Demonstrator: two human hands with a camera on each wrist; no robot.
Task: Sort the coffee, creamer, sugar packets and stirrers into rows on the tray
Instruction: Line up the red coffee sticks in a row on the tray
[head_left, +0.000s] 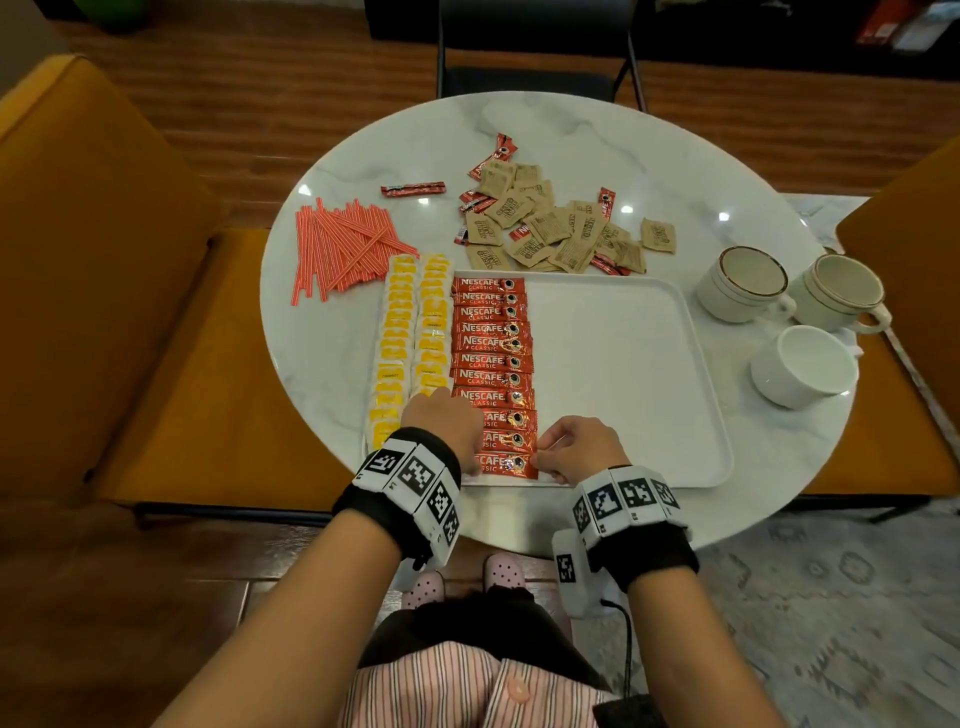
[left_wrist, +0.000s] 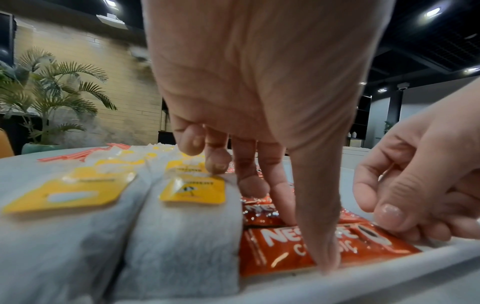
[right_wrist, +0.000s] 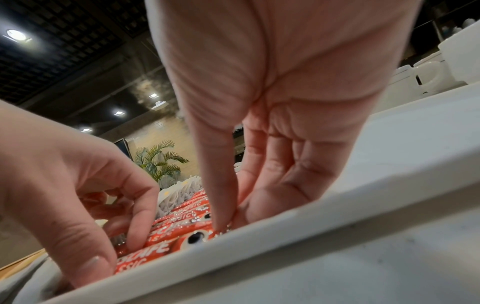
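Observation:
A white tray (head_left: 623, 364) holds two rows of yellow-and-white creamer packets (head_left: 410, 332) and one row of red coffee packets (head_left: 493, 358). At the tray's near edge lies the nearest coffee packet (head_left: 506, 464) (left_wrist: 280, 253). My left hand (head_left: 467, 452) pinches its left part between thumb and index finger (left_wrist: 306, 242). My right hand (head_left: 543, 460) pinches its right end (right_wrist: 228, 222). Red-and-white stirrers (head_left: 343, 244) lie heaped on the table left of the tray. Brown sugar packets (head_left: 561, 228) and some loose coffee packets (head_left: 413, 188) lie beyond the tray.
The round marble table (head_left: 597, 135) carries three white cups (head_left: 748, 286) (head_left: 841, 296) (head_left: 802, 366) at the right. The tray's right half is bare. Orange seats (head_left: 78, 260) flank the table, and a dark chair (head_left: 535, 62) stands behind it.

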